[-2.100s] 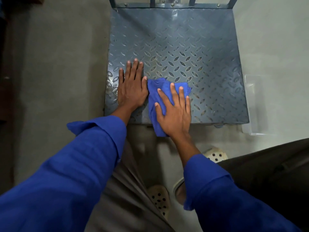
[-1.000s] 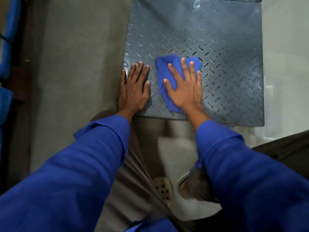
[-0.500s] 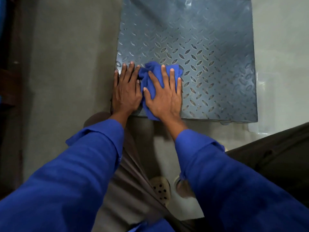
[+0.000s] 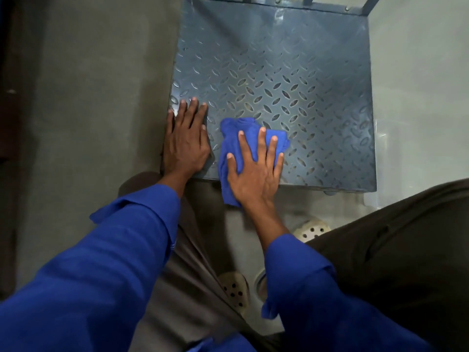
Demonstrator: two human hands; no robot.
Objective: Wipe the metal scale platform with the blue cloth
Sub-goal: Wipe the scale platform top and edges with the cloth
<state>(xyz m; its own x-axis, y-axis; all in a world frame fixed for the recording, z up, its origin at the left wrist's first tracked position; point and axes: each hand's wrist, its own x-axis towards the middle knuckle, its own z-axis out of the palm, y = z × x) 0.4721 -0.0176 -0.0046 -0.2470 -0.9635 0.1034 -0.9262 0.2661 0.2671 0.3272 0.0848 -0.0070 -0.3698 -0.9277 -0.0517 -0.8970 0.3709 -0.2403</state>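
cloth (image 4: 229, 146) first: it looks soft, light and limp, bunched into folds, so it should bend to the raised ridges and is best pinned under a flat palm, not pinched. it is bright blue and lies on the near edge of the scale platform (image 4: 291, 72), one end hanging past the rim. the right hand (image 4: 256, 171) presses it down, fingers spread flat. the left hand (image 4: 186, 143) lies open and flat on the near left corner, holding nothing. the platform is grey-blue ridged metal, stiff, on the grey floor (image 4: 88, 97).
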